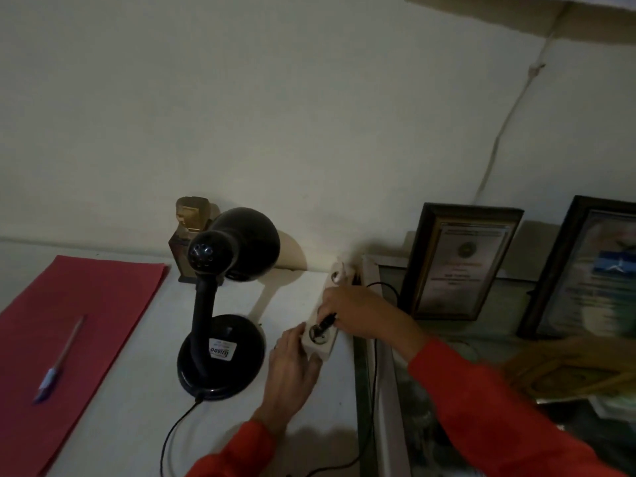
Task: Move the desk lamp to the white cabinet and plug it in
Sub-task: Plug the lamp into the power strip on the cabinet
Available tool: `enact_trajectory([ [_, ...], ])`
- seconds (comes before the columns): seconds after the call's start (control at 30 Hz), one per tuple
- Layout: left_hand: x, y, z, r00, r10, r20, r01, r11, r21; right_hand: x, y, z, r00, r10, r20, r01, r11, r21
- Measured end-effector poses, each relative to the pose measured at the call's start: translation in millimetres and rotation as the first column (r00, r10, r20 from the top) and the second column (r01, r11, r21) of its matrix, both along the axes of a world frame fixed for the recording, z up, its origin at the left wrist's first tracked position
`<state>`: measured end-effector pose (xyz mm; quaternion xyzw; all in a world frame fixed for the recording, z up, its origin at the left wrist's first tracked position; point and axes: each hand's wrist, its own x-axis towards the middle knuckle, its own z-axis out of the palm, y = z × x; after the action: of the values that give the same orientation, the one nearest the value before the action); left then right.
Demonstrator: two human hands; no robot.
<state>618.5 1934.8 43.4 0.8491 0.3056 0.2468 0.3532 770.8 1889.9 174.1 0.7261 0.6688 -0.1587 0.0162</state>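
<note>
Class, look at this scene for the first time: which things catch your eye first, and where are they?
The black metal desk lamp stands mid-frame on the white cabinet top, a flat red paper folder to its left. Right of it, the right hand presses a black plug into the white power strip, steadied by the left hand.

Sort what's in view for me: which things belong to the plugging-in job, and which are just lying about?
In the job:
lamp on the cabinet
cord
plug, pinched by the right hand
power strip, steadied by the left hand

Lying about:
red folder
pen
two framed certificates
small trophy behind the lamp
</note>
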Motion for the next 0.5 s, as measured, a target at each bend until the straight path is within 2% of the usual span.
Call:
enact_trajectory([
  [0.27, -0.5, 2.4, -4.1, 1.000, -0.008, 0.006, 0.007, 1.000, 0.023, -5.0, 8.1, -8.4, 0.972, 0.133, 0.193, -0.136, 0.991, 0.002],
  [0.5, -0.2, 3.4, -6.6, 1.000, -0.008, 0.018, 0.007, 0.999, 0.043, -17.7, 10.9, -6.4, 0.949, 0.096, 0.300, -0.098, 0.995, -0.010],
])
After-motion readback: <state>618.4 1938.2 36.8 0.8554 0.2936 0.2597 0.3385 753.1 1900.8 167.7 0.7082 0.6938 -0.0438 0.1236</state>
